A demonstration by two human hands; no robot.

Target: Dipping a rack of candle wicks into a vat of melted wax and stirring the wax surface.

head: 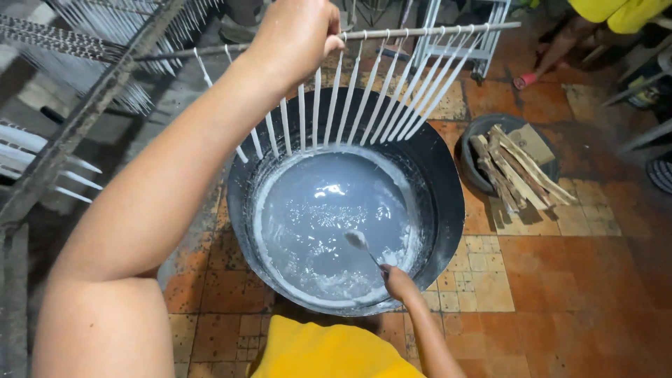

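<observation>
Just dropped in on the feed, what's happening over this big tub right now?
A person's left hand grips a thin metal rod hung with a row of slim white candles, holding it above a wide black round tub of pale grey molten wax. The right hand holds a spoon dipped in the wax. A dark bowl of split firewood sits beside the tub.

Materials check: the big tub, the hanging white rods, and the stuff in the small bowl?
Tub: looks like dark sheet metal, smooth, slightly glossy wall. Hanging rods: likely wax candles, matte white, tapered, hung from a rail. Small bowl holds split wood sticks, pale, rough grain.
</observation>
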